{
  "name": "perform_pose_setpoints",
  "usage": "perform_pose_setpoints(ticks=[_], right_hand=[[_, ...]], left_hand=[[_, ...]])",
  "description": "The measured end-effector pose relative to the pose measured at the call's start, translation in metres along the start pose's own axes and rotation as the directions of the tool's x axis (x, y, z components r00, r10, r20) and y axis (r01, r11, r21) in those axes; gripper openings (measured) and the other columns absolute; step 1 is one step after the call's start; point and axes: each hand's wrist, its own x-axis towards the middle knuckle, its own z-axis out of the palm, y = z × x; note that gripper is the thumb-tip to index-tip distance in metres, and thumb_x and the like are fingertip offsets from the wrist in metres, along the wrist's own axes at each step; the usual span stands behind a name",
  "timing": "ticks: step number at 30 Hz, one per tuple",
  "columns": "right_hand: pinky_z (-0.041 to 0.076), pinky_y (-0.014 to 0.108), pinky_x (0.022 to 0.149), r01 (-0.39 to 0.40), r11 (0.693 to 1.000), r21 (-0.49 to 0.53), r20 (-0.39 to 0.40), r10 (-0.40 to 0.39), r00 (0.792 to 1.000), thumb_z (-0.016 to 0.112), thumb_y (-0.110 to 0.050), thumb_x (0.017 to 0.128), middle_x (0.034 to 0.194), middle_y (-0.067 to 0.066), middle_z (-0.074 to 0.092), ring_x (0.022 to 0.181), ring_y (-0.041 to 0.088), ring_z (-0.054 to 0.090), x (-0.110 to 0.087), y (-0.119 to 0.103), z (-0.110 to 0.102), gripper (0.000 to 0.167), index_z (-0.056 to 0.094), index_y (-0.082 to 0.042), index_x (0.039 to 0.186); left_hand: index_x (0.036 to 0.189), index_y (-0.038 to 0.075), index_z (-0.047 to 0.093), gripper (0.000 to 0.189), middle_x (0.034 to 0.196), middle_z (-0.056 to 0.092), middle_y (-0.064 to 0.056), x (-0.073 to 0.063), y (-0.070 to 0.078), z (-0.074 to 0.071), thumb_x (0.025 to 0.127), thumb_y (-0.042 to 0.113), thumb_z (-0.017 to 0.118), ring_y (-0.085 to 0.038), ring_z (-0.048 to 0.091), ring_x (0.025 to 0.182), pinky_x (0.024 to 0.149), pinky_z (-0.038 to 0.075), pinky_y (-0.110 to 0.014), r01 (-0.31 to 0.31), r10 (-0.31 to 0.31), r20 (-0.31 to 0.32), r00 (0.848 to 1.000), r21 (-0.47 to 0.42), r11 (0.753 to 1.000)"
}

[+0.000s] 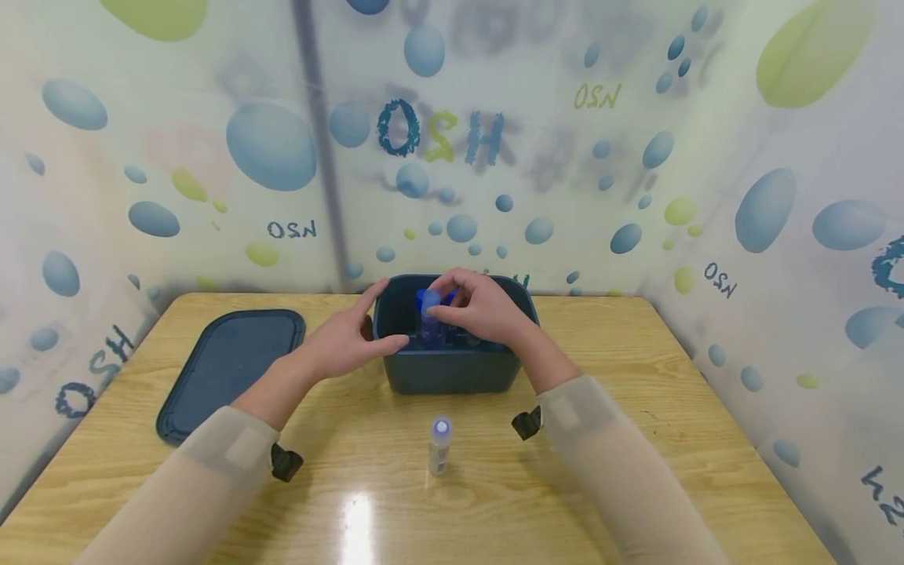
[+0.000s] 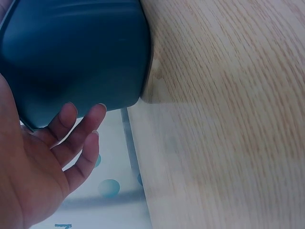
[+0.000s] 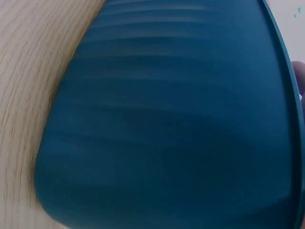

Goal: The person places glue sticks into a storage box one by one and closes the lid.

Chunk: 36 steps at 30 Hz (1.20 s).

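Observation:
A dark blue bin [image 1: 452,373] stands on the table. Inside it, my right hand [image 1: 480,306] pinches a blue translucent bottle [image 1: 431,326] near its top with thumb and fingers. More blue shows just behind that bottle, partly covered by the hand. My left hand [image 1: 342,341] spans the bin's left end, thumb at the front rim and index finger toward the back corner. In the left wrist view, its other fingers [image 2: 88,121] lie loosely bent beside the bin wall [image 2: 81,52]. The bin's ribbed side [image 3: 167,109] fills most of the right wrist view.
A small clear bottle [image 1: 439,447] with a pale bluish top stands in front of the bin. To the left lies a dark blue lid [image 1: 233,361], flat on the wooden table [image 1: 607,471]. Printed curtains [image 1: 452,180] close off the back and sides.

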Motion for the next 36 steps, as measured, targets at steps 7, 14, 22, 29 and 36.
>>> perform_pose_setpoints(ticks=[7, 14, 22, 29, 36], right_hand=[[0.057, 0.036, 0.074, -0.014, 1.000, 0.003, 0.017, 0.014, 1.000, 0.080, -0.027, 0.103, 0.122, 0.007, 0.070, 0.087, 0.022, 0.067, 0.005, 0.000, 0.007, 0.030, 0.072, -0.015, 0.129], [0.056, 0.034, 0.073, -0.053, 0.998, -0.014, 0.044, 0.054, 0.998, 0.081, -0.027, 0.102, 0.121, 0.006, 0.071, 0.085, 0.022, 0.066, 0.006, 0.003, 0.009, 0.029, 0.073, -0.016, 0.127], [0.057, 0.034, 0.078, -0.069, 0.996, -0.052, 0.089, 0.074, 0.993, 0.081, -0.025, 0.102, 0.118, 0.006, 0.072, 0.088, 0.023, 0.068, 0.008, 0.006, 0.011, 0.024, 0.075, -0.016, 0.124], [0.054, 0.032, 0.078, -0.059, 0.995, -0.075, 0.109, 0.067, 0.992, 0.081, -0.023, 0.102, 0.102, 0.004, 0.070, 0.084, 0.021, 0.066, 0.009, 0.007, 0.013, 0.024, 0.075, -0.015, 0.124], [0.055, 0.031, 0.080, -0.080, 0.992, -0.101, 0.133, 0.093, 0.987, 0.080, -0.023, 0.104, 0.098, 0.003, 0.074, 0.087, 0.019, 0.069, 0.009, 0.007, 0.014, 0.024, 0.074, -0.016, 0.125]], left_hand=[[0.179, 0.032, 0.002, 0.111, 0.088, 0.068, -0.006, 0.000, 0.000, 0.000, 0.099, 0.073, 0.067, -0.021, 0.060, 0.075, 0.065, 0.047, -0.038, 0.001, -0.001, 0.004, 1.000, -0.003, 1.000], [0.179, 0.033, 0.001, 0.111, 0.089, 0.068, -0.006, 0.000, 0.000, 0.000, 0.099, 0.073, 0.066, -0.021, 0.060, 0.075, 0.066, 0.047, -0.037, 0.005, -0.005, 0.014, 1.000, -0.004, 1.000], [0.179, 0.032, 0.002, 0.111, 0.092, 0.069, -0.006, -0.001, 0.000, -0.001, 0.099, 0.073, 0.067, -0.021, 0.062, 0.077, 0.068, 0.049, -0.038, 0.000, 0.000, 0.007, 1.000, 0.002, 1.000], [0.179, 0.032, 0.003, 0.110, 0.091, 0.068, -0.006, -0.001, -0.002, -0.001, 0.099, 0.073, 0.067, -0.021, 0.061, 0.077, 0.067, 0.048, -0.038, -0.006, 0.006, -0.004, 1.000, 0.001, 1.000], [0.179, 0.032, 0.003, 0.111, 0.091, 0.067, -0.007, 0.000, -0.003, 0.001, 0.099, 0.074, 0.067, -0.022, 0.060, 0.078, 0.066, 0.047, -0.037, -0.011, 0.011, -0.008, 1.000, -0.002, 1.000]])
